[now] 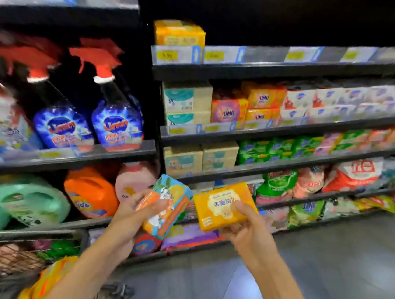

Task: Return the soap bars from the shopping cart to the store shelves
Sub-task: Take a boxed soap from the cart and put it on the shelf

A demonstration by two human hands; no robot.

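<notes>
Store shelves (288, 156): stocked with boxed soaps, detergent bags. Shopping cart (24, 236): lower left, yellow pack (51, 277) inside. Left hand (134, 206): fingers wrapped round teal-orange soap bar (172, 195), mid-air before lower shelves. Right hand (249, 230): fingers grip yellow soap bar (219, 207), just beside the first.

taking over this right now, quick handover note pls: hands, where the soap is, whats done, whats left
Left hand: grips the teal-and-orange soap pack.
Right hand: grips the yellow soap bar.
Both bars are held up in front of the shelves, not yet placed.
The cart at lower left holds yellow packs, too blurred to identify.
Left to do: shelve both bars. The yellow boxes on the top shelf look like a match for the yellow bar. Then check the cart.
</notes>
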